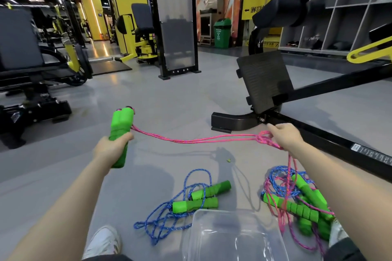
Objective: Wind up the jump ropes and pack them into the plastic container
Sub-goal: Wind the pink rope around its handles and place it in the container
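Over grey gym floor [169, 99], left hand [108, 148] grips green handles [121, 121]; right hand [286, 135] seemingly pinches pink rope [191, 140].

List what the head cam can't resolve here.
- Plastic container: head view, near part cut off by the bottom edge.
- Right pile of ropes: head view, right forearm covers part of it; handle count unclear.
- Right hand: head view, seen from its back; its fingers on the pink rope are mostly hidden.
- Green handles: head view, left hand covers their middle.
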Available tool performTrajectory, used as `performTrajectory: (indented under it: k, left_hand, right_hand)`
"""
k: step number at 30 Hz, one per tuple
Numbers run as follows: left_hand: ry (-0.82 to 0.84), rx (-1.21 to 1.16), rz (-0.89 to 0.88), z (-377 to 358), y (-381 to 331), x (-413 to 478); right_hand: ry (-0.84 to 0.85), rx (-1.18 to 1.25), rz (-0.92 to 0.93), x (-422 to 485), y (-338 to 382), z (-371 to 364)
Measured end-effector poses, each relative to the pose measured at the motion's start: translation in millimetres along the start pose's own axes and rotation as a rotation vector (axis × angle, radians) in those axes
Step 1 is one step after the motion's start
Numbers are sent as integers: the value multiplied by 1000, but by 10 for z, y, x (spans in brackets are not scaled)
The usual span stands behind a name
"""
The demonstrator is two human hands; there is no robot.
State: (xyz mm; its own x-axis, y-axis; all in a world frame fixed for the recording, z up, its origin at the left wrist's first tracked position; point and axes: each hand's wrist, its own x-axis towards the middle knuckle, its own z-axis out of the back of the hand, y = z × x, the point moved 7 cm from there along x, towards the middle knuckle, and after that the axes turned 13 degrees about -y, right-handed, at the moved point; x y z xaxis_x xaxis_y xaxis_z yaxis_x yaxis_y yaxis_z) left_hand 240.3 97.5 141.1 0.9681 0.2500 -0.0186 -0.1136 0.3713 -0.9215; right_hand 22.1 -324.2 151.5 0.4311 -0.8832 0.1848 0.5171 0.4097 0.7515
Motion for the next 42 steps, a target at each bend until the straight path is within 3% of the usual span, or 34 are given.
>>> performTrajectory:
  k: [2, 4, 9, 14, 19, 24, 29, 39, 42]
  left_hand:
    - [43, 24, -8, 87, 52, -15]
    - [64, -1, -12, 86, 56, 2]
    - [382, -190, 188, -362, -118, -316]
    - [661, -432, 401, -926, -345, -883]
    - [931, -521, 471, -1238, -486, -1385]
    - [895, -724, 444, -1348, -558, -1498]
    - [921, -739, 440, -1307, -537, -1471]
    - [1196, -672, 374, -1195, -770, -1744]
    - [1158, -638, 321, -1191, -773, -1762]
  right_hand:
    - [-94, -44, 18, 40, -136, 18]
    - [-70, -1, -16, 10, -200, -71]
    - [334, 530, -147, -267, 4, -524]
    - [576, 660, -94, -624, 449, -692]
    - [730, 775, -51, -900, 769, -697]
    - [859, 878, -1, -1133, 1020, -685]
    - [851, 925, -42, -1078, 1025, -650]
    - [888, 1024, -238, -996, 869, -751]
    - [832, 968, -264, -931, 813, -745]
